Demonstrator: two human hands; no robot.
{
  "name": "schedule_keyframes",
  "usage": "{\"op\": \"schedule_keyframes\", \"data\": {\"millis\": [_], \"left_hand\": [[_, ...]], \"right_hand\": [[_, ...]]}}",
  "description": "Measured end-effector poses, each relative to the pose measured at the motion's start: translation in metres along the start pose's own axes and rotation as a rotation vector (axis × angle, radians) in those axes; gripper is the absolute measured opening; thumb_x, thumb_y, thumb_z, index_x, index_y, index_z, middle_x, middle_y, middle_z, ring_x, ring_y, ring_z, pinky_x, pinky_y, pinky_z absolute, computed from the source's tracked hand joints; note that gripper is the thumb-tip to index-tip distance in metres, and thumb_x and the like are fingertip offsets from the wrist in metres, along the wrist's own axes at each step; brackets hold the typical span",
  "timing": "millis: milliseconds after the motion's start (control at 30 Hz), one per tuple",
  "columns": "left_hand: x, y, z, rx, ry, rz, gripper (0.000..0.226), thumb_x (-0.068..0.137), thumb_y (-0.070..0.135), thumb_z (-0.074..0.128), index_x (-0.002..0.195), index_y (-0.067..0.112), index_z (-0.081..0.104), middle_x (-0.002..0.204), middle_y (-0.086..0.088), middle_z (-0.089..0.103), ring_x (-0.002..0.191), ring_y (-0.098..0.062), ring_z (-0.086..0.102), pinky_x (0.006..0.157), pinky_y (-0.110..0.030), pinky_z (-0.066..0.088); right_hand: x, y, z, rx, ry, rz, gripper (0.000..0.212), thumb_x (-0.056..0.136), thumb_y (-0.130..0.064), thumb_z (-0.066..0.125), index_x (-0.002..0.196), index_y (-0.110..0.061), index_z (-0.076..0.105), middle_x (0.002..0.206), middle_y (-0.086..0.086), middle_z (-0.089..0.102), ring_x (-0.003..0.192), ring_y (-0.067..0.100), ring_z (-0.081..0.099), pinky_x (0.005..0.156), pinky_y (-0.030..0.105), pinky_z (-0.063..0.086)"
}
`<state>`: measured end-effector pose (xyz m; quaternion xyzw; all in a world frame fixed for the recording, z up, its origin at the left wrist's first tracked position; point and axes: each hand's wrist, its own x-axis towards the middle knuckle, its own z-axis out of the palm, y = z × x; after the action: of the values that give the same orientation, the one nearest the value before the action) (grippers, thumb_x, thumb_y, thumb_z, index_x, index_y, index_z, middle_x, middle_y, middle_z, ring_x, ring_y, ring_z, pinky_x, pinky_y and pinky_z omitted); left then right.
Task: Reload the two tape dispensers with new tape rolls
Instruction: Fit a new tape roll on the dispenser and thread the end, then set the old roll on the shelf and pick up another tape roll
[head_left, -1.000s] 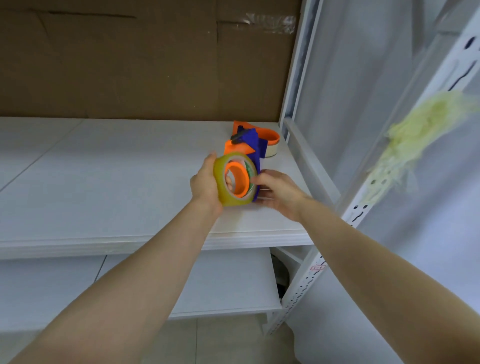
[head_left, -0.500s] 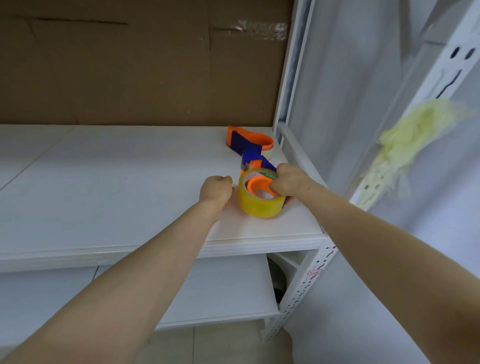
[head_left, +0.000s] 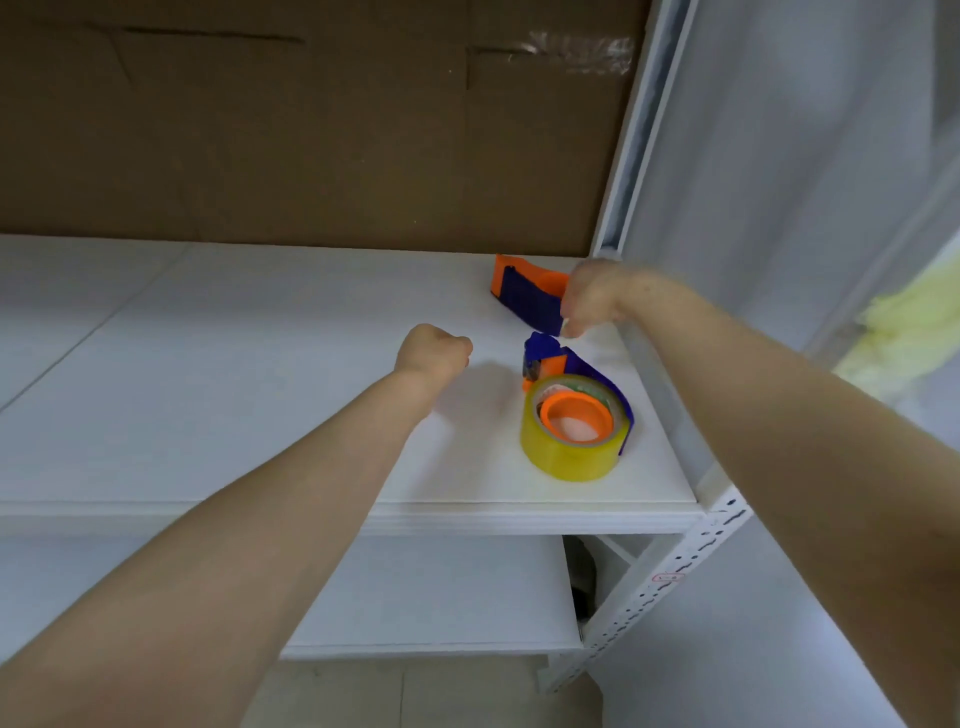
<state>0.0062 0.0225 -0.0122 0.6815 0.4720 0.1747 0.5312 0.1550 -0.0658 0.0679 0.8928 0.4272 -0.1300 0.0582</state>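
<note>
A blue and orange tape dispenser (head_left: 540, 356) lies on its side near the right front corner of the white shelf (head_left: 260, 415). A yellowish tape roll (head_left: 569, 457) sits on its orange hub. Neither hand touches it. A second blue and orange dispenser (head_left: 522, 288) lies further back by the shelf post. My right hand (head_left: 597, 296) hangs over its right end, blurred, with fingers curled down at its near edge. Whether it holds the dispenser is unclear. My left hand (head_left: 434, 351) is a closed fist above the shelf, left of the loaded dispenser, holding nothing.
Brown cardboard (head_left: 311, 130) backs the shelf. A white perforated upright (head_left: 670, 577) and side rail bound the shelf on the right. A lower white shelf (head_left: 441, 592) lies beneath. A pale yellow cloth (head_left: 904, 332) hangs at the far right.
The loaded dispenser has been set down and both hands have let go of it. My right hand moved back to the second dispenser. My left hand drew away to the left.
</note>
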Motion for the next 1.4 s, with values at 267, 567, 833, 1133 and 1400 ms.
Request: {"op": "schedule_keyframes", "data": {"millis": [267, 567, 833, 1133, 1400], "left_hand": [[0.019, 0.003, -0.027, -0.033, 0.049, -0.008, 0.013, 0.087, 0.013, 0.053, 0.077, 0.009, 0.061, 0.098, -0.014, 0.066, 0.084, -0.025, 0.052, 0.077, -0.027, 0.040], [0.018, -0.008, -0.043, -0.246, 0.025, -0.081, 0.024, 0.091, 0.017, 0.053, 0.110, 0.006, 0.063, 0.100, -0.008, 0.065, 0.087, -0.021, 0.057, 0.079, -0.030, 0.048], [0.005, -0.020, -0.070, -0.572, 0.080, -0.054, 0.022, 0.087, 0.018, 0.052, 0.106, 0.011, 0.059, 0.100, -0.011, 0.062, 0.093, -0.026, 0.060, 0.074, -0.034, 0.053], [-0.006, -0.050, -0.069, 0.147, 0.225, 0.050, 0.008, 0.074, 0.009, 0.059, 0.068, 0.013, 0.060, 0.071, -0.008, 0.056, 0.076, -0.027, 0.052, 0.069, -0.031, 0.042], [-0.004, -0.041, -0.066, 0.171, 0.106, 0.033, 0.008, 0.069, 0.001, 0.058, 0.072, 0.005, 0.063, 0.067, -0.010, 0.052, 0.072, -0.028, 0.052, 0.067, -0.033, 0.044]], "right_hand": [[0.071, -0.009, 0.036, 0.288, 0.013, 0.094, 0.042, 0.094, -0.009, 0.050, 0.133, 0.000, 0.040, 0.115, 0.022, 0.062, 0.099, 0.032, 0.066, 0.087, 0.041, 0.055], [0.066, -0.045, 0.027, 0.410, 0.314, -0.062, 0.019, 0.092, -0.012, 0.044, 0.104, -0.008, 0.058, 0.099, 0.019, 0.064, 0.090, 0.033, 0.061, 0.072, 0.035, 0.045], [0.012, -0.092, 0.040, 1.912, -0.529, 0.107, 0.030, 0.096, -0.010, 0.031, 0.068, -0.011, 0.043, 0.036, 0.000, 0.035, 0.021, 0.005, 0.029, 0.023, 0.013, 0.019], [-0.015, -0.110, 0.069, 1.185, -0.216, 0.067, 0.033, 0.095, -0.038, 0.044, 0.076, -0.011, 0.047, 0.065, 0.008, 0.046, 0.044, 0.017, 0.042, 0.044, 0.019, 0.036], [-0.015, -0.098, 0.076, 0.888, -0.110, 0.054, 0.034, 0.097, -0.035, 0.042, 0.097, -0.002, 0.050, 0.056, 0.011, 0.053, 0.034, 0.014, 0.051, 0.037, 0.020, 0.045]]}}
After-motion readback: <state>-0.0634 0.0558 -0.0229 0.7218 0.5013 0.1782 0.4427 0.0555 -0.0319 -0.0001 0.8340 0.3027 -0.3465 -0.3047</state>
